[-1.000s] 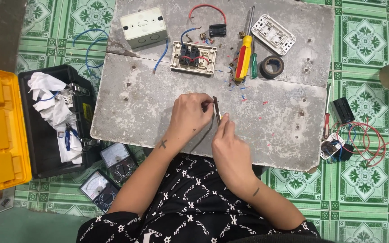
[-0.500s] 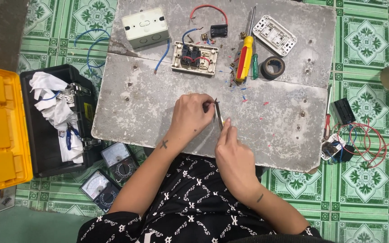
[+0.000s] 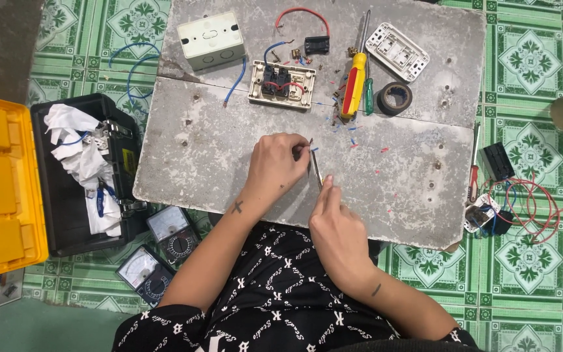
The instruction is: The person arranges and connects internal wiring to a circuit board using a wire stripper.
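Note:
My left hand [image 3: 280, 164] rests on the grey board [image 3: 197, 163] and pinches a short blue wire [image 3: 312, 149] between its fingertips. My right hand [image 3: 337, 229] grips a thin metal tool [image 3: 316, 168] whose tip meets the wire's end beside my left fingers. Beyond my hands lies an open switch plate [image 3: 282, 84] with red and blue wires. To its right lie a yellow and red screwdriver [image 3: 354, 83], a small green screwdriver [image 3: 368, 96] and a roll of black tape [image 3: 395, 98].
A white junction box [image 3: 210, 40] and a white switch cover [image 3: 397, 51] lie at the board's far side. An open yellow and black toolbox [image 3: 8, 182] stands at left, two meters [image 3: 158, 251] near it. Loose red wires and parts [image 3: 509, 202] lie on the green tiled floor at right.
My right hand has slid a little toward me along the tool. My left hand keeps its hold on the wire in the same spot.

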